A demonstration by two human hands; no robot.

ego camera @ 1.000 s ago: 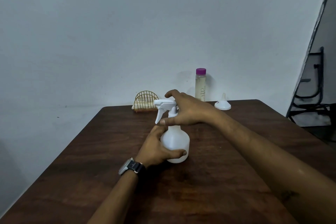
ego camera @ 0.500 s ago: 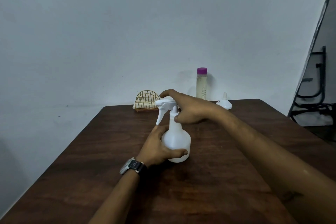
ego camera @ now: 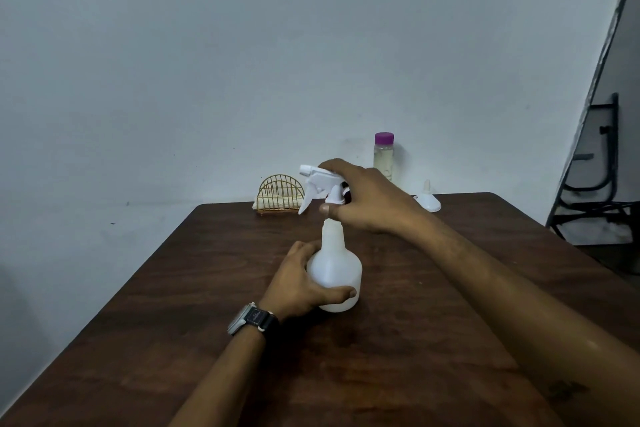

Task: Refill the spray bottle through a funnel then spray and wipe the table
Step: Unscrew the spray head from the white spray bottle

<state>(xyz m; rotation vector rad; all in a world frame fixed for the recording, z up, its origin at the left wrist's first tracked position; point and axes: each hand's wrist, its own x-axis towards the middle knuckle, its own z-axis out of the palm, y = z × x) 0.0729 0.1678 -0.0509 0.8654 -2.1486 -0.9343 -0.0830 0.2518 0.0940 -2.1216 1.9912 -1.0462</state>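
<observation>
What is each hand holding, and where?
Left hand grips the spray bottle by its body; right hand pinches the spray head at its collar.

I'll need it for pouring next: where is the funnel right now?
In the head view, the funnel stands spout-up at the far right of the table, just right of the purple-capped bottle and beyond the right hand.

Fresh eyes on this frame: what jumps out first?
The white spray bottle stands mid-table, gripped by the left hand, while the right hand holds its trigger head, seemingly a little above the neck. Behind stand a purple-capped bottle, a white funnel and a gold wire rack.
</observation>
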